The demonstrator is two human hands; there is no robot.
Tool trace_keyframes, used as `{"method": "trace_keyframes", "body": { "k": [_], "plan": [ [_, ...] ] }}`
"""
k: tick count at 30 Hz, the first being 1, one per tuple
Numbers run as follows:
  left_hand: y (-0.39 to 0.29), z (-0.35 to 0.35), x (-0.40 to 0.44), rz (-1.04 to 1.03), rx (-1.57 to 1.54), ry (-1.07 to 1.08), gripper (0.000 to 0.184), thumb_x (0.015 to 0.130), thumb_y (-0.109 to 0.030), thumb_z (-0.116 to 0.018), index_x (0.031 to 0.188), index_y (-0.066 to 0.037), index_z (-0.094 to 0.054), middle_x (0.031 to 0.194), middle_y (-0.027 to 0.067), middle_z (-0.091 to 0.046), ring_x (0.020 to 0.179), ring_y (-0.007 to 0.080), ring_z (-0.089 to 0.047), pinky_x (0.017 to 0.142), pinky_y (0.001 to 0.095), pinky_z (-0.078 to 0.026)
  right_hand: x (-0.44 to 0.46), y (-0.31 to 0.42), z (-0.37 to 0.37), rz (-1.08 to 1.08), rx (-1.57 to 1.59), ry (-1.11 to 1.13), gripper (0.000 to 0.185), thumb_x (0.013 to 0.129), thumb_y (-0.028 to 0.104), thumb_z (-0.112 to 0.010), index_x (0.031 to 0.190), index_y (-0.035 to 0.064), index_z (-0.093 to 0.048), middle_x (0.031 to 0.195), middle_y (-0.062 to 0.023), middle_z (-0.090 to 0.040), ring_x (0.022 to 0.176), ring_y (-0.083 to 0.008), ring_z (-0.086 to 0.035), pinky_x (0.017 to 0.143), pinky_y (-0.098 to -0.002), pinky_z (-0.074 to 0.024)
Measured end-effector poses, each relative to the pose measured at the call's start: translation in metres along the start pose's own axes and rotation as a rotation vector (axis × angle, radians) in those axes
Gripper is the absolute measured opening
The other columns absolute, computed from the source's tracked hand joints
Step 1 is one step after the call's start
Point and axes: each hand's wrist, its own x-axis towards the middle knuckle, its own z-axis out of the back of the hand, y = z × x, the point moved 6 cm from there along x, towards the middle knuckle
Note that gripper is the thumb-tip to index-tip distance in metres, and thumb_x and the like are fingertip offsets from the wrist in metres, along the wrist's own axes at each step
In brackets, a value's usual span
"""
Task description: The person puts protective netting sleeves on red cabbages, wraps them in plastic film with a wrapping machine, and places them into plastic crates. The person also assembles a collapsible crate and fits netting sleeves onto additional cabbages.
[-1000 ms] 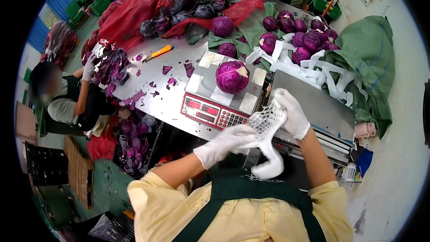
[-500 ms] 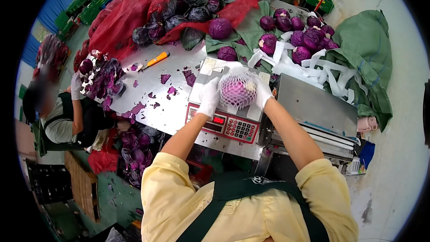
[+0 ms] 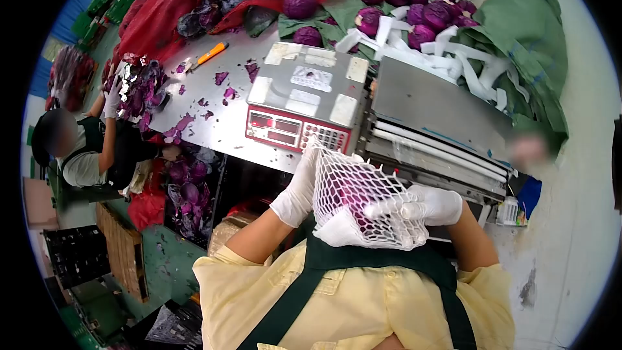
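Together, left hand (image 3: 298, 188) and right hand (image 3: 437, 206) clasp white netting (image 3: 389, 236) around a cabbage (image 3: 355, 191). It hangs before the worktop's (image 3: 223, 133) near edge.

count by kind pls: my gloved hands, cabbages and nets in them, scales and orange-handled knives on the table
Gloved hands: 2 (left hand, right hand)
Red cabbage: 1
White net: 1
Digital scale: 1
Orange-handled knife: 1
Total: 6

The person wears a pale yellow shirt (image 3: 355, 308) with short, wide sleeves (image 3: 223, 280), a flap pocket (image 3: 329, 282) on the chest and a small button (image 3: 391, 274). Over it is a dark green apron (image 3: 382, 258) with broad straps (image 3: 288, 304). The left glove (image 3: 295, 196) and the right glove (image 3: 440, 206) are plain white.
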Motion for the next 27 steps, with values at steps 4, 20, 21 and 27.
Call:
{"method": "trace_keyframes", "body": {
  "k": [4, 20, 21, 27],
  "plan": [
    [0.071, -0.039, 0.014, -0.059, 0.058, -0.202, 0.062, 0.098, -0.053, -0.035, 0.123, 0.0, -0.054, 0.115, 0.0183, -0.062, 0.104, 0.0301, -0.062, 0.095, 0.0428, -0.05, -0.041, -0.014, 0.06, 0.575, 0.343, -0.6, 0.047, 0.1, 0.037, -0.043, 0.121, -0.0029, -0.054, 0.104, -0.0116, -0.065, 0.091, -0.017, -0.064, 0.081, -0.0295, -0.0526],
    [0.158, -0.128, 0.117, -0.595, 1.076, -0.205, 0.055, 0.095, -0.037, -0.048, 0.141, -0.009, -0.04, 0.141, 0.0121, -0.044, 0.13, 0.0217, -0.041, 0.108, 0.0424, -0.031, -0.192, -0.048, 0.116, 0.797, 0.448, -0.771, 0.05, 0.099, 0.041, -0.043, 0.131, 0.0037, -0.049, 0.125, -0.0089, -0.057, 0.118, -0.0188, -0.052, 0.102, -0.0361, -0.0405],
    [0.155, -0.13, 0.148, -0.613, 1.133, 0.018, 0.049, 0.098, -0.035, -0.046, 0.138, -0.006, -0.045, 0.138, 0.0108, -0.048, 0.13, 0.0213, -0.042, 0.107, 0.0372, -0.033, -0.19, -0.037, 0.14, 0.829, 0.276, -0.924, 0.048, 0.098, 0.039, -0.046, 0.13, 0.0034, -0.049, 0.122, -0.0084, -0.058, 0.115, -0.0167, -0.053, 0.1, -0.0342, -0.0412],
    [0.107, -0.105, 0.246, -0.367, 1.0, -0.284, 0.056, 0.098, -0.05, -0.044, 0.131, -0.005, -0.05, 0.115, 0.0041, -0.062, 0.104, 0.012, -0.057, 0.088, 0.0295, -0.047, -0.197, 0.038, 0.206, 0.875, -0.106, -1.254, 0.043, 0.098, 0.039, -0.049, 0.104, -0.0019, -0.061, 0.094, -0.0027, -0.063, 0.085, -0.0087, -0.055, 0.079, -0.0271, -0.0448]
  ]
}}
